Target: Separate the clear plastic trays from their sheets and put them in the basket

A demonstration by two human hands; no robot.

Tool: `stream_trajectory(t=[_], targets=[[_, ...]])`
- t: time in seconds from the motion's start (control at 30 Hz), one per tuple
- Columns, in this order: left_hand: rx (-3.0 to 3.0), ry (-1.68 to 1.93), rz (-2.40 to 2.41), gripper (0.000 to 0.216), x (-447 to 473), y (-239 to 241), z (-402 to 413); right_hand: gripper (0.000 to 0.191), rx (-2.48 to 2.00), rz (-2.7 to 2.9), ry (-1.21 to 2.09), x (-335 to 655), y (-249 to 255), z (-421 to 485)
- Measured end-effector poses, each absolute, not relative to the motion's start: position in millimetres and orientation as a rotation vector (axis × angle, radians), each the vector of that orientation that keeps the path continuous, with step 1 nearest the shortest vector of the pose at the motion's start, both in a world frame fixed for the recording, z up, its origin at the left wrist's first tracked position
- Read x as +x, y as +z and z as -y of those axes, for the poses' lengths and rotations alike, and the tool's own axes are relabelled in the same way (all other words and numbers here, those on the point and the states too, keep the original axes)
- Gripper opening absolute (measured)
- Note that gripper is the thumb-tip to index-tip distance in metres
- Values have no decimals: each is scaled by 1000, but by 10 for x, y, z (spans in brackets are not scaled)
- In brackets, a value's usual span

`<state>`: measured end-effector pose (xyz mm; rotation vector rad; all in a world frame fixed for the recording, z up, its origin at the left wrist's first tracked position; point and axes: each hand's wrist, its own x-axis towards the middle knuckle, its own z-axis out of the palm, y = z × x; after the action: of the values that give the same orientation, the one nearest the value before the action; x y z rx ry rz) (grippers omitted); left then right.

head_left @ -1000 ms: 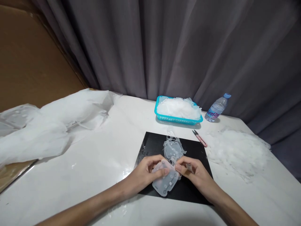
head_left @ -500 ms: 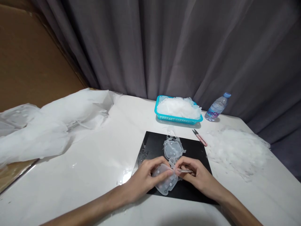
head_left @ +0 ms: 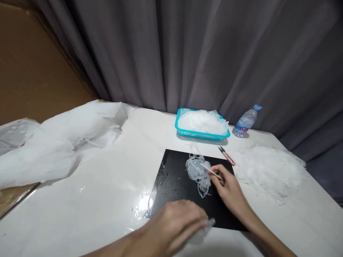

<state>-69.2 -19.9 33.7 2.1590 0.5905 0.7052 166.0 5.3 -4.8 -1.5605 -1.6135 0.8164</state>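
Note:
My left hand (head_left: 179,223), smeared by motion, is low over the near edge of a black mat (head_left: 177,182). Its fingers are closed on a translucent plastic piece (head_left: 200,232), which sticks out below them. My right hand (head_left: 226,184) pinches a thin, pale, stick-like tool (head_left: 214,174) whose tip points up and left. That tip is over a second translucent piece (head_left: 196,168), a rounded square with small round marks, lying on the mat. Stringy clear trimmings (head_left: 204,187) hang about its near side, close to my right fingertips.
A blue basket (head_left: 202,135) heaped with translucent pieces stands at the back, beside a water bottle (head_left: 245,123). Pink-handled thread snips (head_left: 227,156) lie at the mat's far right edge. Clear scraps (head_left: 270,171) are piled right; white sheets (head_left: 80,123) are left.
My left hand has moved toward me with the rounded translucent piece, away from the other one. My right hand has shifted up and right with the stick-like tool.

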Motion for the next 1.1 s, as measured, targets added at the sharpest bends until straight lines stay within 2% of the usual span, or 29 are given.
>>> stream_trajectory(t=[0.1,0.2,0.3,0.37,0.6,0.9,1.1], targets=[[1637,670,-917,22,-758,347,1,26,-1743,1576,481,1876,6,-137],[1296,717,-937,29,-816,326,-220,38,-1797,1574,259,1991,22,-190],[1084,739,-885,32,-837,305,-328,54,-1688,1820,205,1963,-39,-198],[982,727,-838,33,-837,291,-342,57,-1603,2002,236,1904,-96,-182],[981,704,-742,32,-835,258,-326,19,-1469,2155,325,1848,-99,-151],[907,697,-695,30,-854,244,-336,14,-1404,1731,102,2406,420,-205],[877,626,-720,34,-871,280,-353,20,-1517,1070,-463,3021,687,-205]])
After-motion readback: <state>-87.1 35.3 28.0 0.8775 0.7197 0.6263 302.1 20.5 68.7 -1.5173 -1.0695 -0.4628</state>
